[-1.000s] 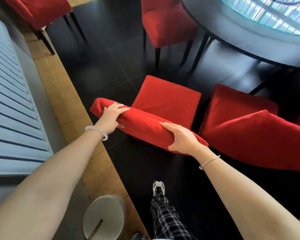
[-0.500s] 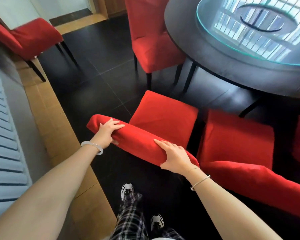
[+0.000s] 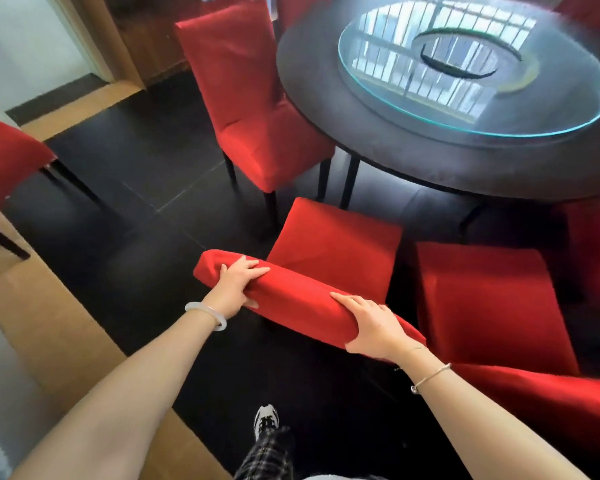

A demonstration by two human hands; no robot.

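**Two hands on one red backrest**

Our left grip (image 3: 238,287) clasps the rolled top of the backrest (image 3: 291,301) near its left end. The fingers lie over the top and the thumb curls against the near side. Our right grip (image 3: 374,327) rests further right on the same top edge, with fingers stretched almost straight along the cloth and the palm draped over it. Its thumb is hidden, so we cannot tell whether it closes underneath. Each wrist carries one band: a white bangle (image 3: 207,315) on the left and a thin silver bracelet (image 3: 430,375) on the right.

The backrest belongs to the chair (image 3: 333,244) right in front of us. It stands on the dark tiled floor (image 3: 146,188), its seat pointing at the round desk (image 3: 430,157) and stopping just short of the rim.

We count four red-covered chairs plainly:
- the held one
- a neighbour chair (image 3: 482,299) just beside it on the right
- a tucked chair (image 3: 250,98) against the desk further left
- a far chair (image 3: 4,161) well apart by the wooden floor border (image 3: 49,323)

More red shows at the right and top edges, too cropped for us to count.

The desk bears one glass turntable (image 3: 395,109), which mirrors a barred window.

Below our arms we see one sneaker (image 3: 265,419) and plaid trousers (image 3: 267,455).
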